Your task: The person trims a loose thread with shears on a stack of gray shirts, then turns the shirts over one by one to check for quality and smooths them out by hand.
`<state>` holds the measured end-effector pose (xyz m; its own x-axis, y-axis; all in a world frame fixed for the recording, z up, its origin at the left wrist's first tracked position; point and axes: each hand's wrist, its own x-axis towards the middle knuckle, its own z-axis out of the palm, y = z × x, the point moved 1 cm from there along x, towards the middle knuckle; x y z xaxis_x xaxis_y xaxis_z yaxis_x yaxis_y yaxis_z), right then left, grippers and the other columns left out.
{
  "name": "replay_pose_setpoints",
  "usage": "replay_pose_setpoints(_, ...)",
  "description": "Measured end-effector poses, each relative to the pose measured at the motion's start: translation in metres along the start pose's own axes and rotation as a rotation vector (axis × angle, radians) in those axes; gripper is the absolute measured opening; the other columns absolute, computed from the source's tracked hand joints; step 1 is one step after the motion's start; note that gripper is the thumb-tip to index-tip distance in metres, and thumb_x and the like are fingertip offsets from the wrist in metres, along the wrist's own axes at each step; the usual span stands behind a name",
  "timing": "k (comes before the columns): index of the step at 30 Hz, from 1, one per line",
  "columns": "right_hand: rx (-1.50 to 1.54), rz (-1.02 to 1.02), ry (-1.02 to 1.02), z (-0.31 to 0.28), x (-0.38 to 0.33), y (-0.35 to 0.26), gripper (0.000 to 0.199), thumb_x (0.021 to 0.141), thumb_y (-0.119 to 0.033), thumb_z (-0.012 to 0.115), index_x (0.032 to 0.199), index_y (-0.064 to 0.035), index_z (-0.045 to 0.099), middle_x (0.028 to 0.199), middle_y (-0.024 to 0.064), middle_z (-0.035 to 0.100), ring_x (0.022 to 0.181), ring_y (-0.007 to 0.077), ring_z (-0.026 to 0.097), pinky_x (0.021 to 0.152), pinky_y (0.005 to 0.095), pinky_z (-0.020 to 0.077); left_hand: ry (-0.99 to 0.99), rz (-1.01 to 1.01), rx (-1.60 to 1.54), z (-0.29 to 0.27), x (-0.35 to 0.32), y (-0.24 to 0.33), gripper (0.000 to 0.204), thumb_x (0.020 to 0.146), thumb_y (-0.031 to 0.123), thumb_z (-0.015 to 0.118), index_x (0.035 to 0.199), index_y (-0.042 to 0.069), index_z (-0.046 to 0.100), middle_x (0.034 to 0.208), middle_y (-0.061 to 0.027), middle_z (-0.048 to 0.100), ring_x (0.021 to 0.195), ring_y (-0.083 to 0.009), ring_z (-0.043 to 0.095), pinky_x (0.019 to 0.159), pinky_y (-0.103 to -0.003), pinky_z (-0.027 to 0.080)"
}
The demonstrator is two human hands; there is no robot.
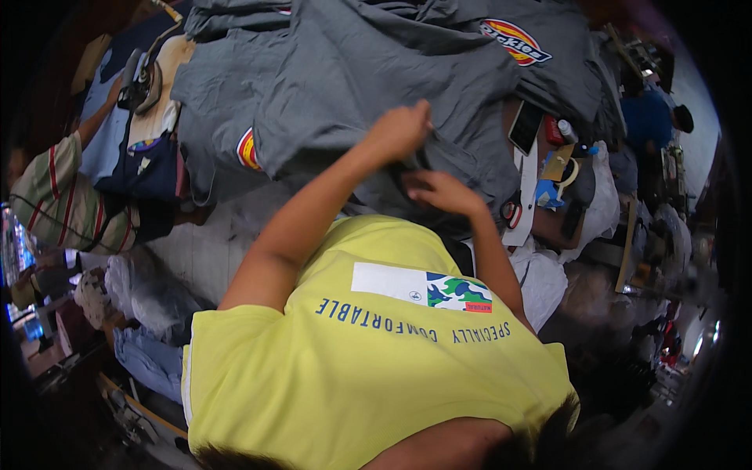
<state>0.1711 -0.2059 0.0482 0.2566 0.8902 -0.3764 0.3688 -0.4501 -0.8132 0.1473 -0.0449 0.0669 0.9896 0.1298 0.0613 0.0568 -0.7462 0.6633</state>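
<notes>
Centrally, two bare forearms rise from the lower edge over a yellow printed T-shirt [376, 368] worn by the person, reaching to a heap of grey garments [368, 70] piled on the counter [548, 223]. Left hand [399, 129]: fingers pressed together in a closed grip, pinching a fold of the grey fabric near the middle of the heap. Right hand [440, 192]: lies just below and beside the left, palm down on the same dark cloth, fingers bent together; whether they pinch the fabric cannot be told. Several garments carry oval red-and-yellow patches [517, 41]. Right of the heap, on the counter: scissors with red handles [512, 211], a dark phone [525, 127] and a red-capped bottle [567, 131]. At left, another person in a striped shirt [59, 200] sits near stacked blue cloth [145, 168].
</notes>
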Motion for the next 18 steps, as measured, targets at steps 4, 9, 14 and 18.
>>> replay_pose_setpoints(4, 0.134, -0.118, 0.213, -0.011, 0.004, 0.013, 0.033, 0.081, -0.024, 0.056, 0.108, -0.0048, 0.053, 0.089, 0.009, 0.061, 0.082, 0.0177, 0.058, 0.072, 0.0296, 0.0438, -0.632, 0.384, -0.851, -0.077, -0.064, 0.089, 0.011, 0.079, 0.01, 0.055, 0.088, 0.006, 0.055, 0.075, -0.0083, 0.056, 0.072, -0.0162, 0.055, 0.066, -0.027, 0.041)
replay_pose_setpoints(9, 0.757, -0.216, 0.359, -0.075, 0.023, -0.001, 0.034, 0.082, -0.025, 0.054, 0.109, -0.0049, 0.053, 0.092, 0.0089, 0.059, 0.085, 0.0182, 0.057, 0.074, 0.0303, 0.0427, 0.377, 0.225, 0.185, -0.15, -0.089, 0.08, 0.013, 0.077, 0.013, 0.062, 0.089, 0.008, 0.062, 0.084, -0.0092, 0.057, 0.081, -0.019, 0.055, 0.072, -0.027, 0.042)
replay_pose_setpoints(14, 0.86, -0.281, 0.47, -0.093, 0.048, -0.018, 0.035, 0.083, -0.027, 0.053, 0.11, -0.0051, 0.052, 0.095, 0.0087, 0.058, 0.088, 0.0188, 0.055, 0.076, 0.031, 0.0415, -0.862, 0.056, -0.501, -0.013, -0.058, 0.065, 0.041, 0.082, 0.029, 0.057, 0.113, 0.003, 0.053, 0.102, -0.0131, 0.06, 0.088, -0.023, 0.058, 0.078, -0.031, 0.043)
replay_pose_setpoints(18, 0.894, -0.347, 0.675, -0.106, 0.014, 0.003, 0.036, 0.083, -0.028, 0.051, 0.111, -0.0053, 0.051, 0.098, 0.0086, 0.057, 0.09, 0.0192, 0.054, 0.078, 0.0315, 0.0406, 0.421, 0.156, -0.249, 0.012, -0.046, 0.032, 0.032, 0.081, 0.015, 0.052, 0.112, 0.004, 0.053, 0.105, -0.0176, 0.056, 0.098, -0.0255, 0.053, 0.085, -0.035, 0.04)
